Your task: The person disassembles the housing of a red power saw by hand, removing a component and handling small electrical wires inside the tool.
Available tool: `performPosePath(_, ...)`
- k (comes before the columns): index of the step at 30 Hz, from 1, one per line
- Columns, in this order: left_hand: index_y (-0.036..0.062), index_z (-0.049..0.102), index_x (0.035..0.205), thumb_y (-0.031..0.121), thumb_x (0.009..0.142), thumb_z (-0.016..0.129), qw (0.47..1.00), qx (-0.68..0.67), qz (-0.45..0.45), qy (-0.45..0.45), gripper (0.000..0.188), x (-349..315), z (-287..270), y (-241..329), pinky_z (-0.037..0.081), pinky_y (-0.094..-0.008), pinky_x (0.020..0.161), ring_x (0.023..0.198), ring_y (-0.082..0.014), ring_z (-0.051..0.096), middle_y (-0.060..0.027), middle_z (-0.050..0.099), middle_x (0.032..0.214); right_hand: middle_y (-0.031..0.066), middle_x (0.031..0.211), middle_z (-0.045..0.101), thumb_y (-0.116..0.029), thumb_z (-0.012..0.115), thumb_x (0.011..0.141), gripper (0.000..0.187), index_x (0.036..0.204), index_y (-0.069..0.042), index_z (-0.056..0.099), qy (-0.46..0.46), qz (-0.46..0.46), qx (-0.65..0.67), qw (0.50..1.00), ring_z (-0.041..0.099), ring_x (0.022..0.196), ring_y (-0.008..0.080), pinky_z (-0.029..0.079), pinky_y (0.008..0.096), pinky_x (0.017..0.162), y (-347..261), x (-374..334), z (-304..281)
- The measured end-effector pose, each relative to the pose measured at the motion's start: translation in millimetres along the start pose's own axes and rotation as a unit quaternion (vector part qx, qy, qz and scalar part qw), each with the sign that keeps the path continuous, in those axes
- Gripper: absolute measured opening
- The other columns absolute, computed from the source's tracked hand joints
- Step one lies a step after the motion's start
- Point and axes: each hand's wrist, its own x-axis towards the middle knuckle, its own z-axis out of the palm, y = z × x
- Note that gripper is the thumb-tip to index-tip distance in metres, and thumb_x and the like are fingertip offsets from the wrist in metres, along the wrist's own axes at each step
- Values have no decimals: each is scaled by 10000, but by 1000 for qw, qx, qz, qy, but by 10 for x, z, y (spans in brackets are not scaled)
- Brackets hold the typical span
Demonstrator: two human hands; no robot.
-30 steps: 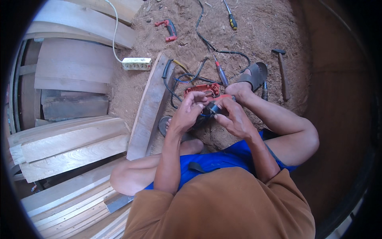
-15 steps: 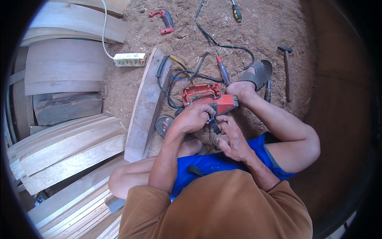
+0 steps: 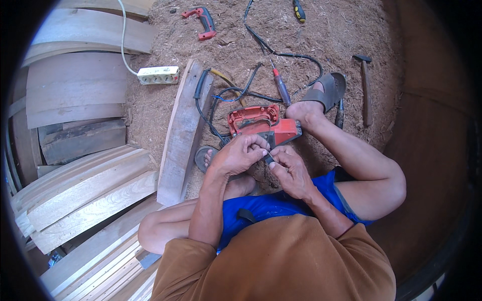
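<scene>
Between my hands, just in front of an opened red power tool, is a small dark part. My left hand pinches at its upper end, thumb and fingers pressed together. On its lower side my right hand grips it with thumb and forefinger. Fingers cover much of the part, so its exact kind cannot be made out. The tool lies on the ground between my feet, its handle housing laid open. A black cable runs from near its left end.
A wooden beam lies left of the tool, with a white power strip beyond. Around are a red-and-black handle piece, screwdrivers, a hammer and stacked planks. Wood shavings cover the ground.
My right hand's fingers have closed more tightly on the small dark part, which showed more before. The left hand has shifted slightly. The view has moved a little.
</scene>
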Motion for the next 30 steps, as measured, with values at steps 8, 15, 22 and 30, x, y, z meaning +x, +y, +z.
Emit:
performPosePath(8, 17, 666, 964, 133, 917, 635, 969, 199, 60, 132, 129, -39, 197, 43, 429, -324, 577, 630, -127, 553, -36, 620, 726, 159, 881, 622, -178, 676, 917, 241, 794, 29, 654, 35, 8, -27, 999, 612, 846, 292, 479, 418, 763, 8, 83, 5)
performPosePath(15, 7, 632, 908, 139, 885, 611, 936, 277, 122, 178, 135, -49, 201, 34, 456, -423, 602, 613, -267, 586, -154, 598, 688, 185, 803, 623, -235, 678, 891, 283, 779, 25, 670, 39, 12, -92, 995, 621, 792, 322, 471, 451, 721, -24, 156, 23)
performPosePath(22, -5, 679, 946, 157, 896, 593, 944, 259, 69, 190, 190, -137, 166, 110, 537, -476, 803, 887, -420, 702, -241, 705, 881, 38, 803, 655, -176, 687, 948, 221, 823, 5, 668, 1, 121, 28, 992, 593, 745, 95, 485, 307, 669, 157, 169, 91)
performPosePath(30, -12, 731, 1087, 168, 1002, 535, 962, 204, 59, 171, 280, -222, -20, -33, 543, -322, 705, 754, -138, 660, -73, 702, 851, -23, 756, 581, -154, 664, 965, 151, 895, -23, 635, 18, 102, 140, 985, 503, 701, 60, 438, 272, 633, 114, 153, 207)
